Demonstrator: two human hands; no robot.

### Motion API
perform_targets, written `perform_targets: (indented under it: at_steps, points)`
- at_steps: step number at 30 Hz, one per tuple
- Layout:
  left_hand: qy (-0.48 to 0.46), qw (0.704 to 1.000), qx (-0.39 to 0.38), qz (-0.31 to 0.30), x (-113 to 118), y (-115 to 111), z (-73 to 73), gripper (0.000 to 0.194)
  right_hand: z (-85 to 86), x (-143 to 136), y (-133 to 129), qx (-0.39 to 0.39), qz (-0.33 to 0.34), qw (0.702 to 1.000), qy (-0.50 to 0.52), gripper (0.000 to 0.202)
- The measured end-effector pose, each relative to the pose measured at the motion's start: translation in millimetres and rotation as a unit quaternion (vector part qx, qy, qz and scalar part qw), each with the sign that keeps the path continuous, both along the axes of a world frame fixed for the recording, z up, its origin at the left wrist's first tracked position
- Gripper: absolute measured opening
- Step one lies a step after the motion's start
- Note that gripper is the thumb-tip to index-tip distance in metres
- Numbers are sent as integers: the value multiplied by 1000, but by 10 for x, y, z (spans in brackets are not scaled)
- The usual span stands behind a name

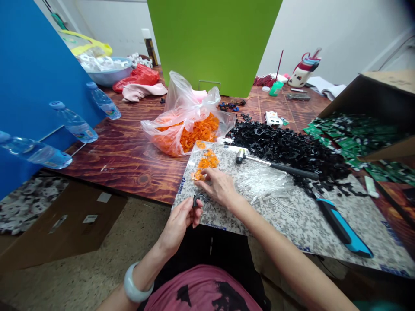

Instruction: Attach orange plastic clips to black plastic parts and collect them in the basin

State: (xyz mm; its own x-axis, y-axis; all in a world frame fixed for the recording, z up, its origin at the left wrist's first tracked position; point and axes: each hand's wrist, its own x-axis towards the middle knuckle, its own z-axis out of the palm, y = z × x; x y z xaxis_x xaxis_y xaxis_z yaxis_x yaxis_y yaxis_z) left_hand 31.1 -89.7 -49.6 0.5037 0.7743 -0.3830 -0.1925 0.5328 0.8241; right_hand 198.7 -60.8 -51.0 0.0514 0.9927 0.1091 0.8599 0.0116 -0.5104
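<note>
Near the front left edge of the speckled board (223,216), my left hand (181,218) is closed on a small black part (199,198). My right hand (218,185) reaches over the board with its fingertips at an orange piece (197,174); whether they grip it is hard to tell. More orange pieces (208,160) lie just beyond those fingers. Behind them sits a clear plastic bag (177,129) filled with orange parts. A heap of black parts (282,144) covers the back of the board.
A hammer (275,165) lies by clear thin strips (266,183). To the right are a blue-handled tool (345,229) and a box (385,95) with green boards (343,134). Bottles (76,123) lean at the left; a green panel (214,43) stands behind.
</note>
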Motion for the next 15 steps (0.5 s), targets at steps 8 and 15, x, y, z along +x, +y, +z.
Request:
perform_targets:
  at_steps: [8,15]
  points:
    - [13,1000,4,8,1,2,30,32,-63,36,-2,19,4,997,69,9]
    - [29,999,39,-4,30,8,2,29,11,240,-212,52,-17,992,116,9]
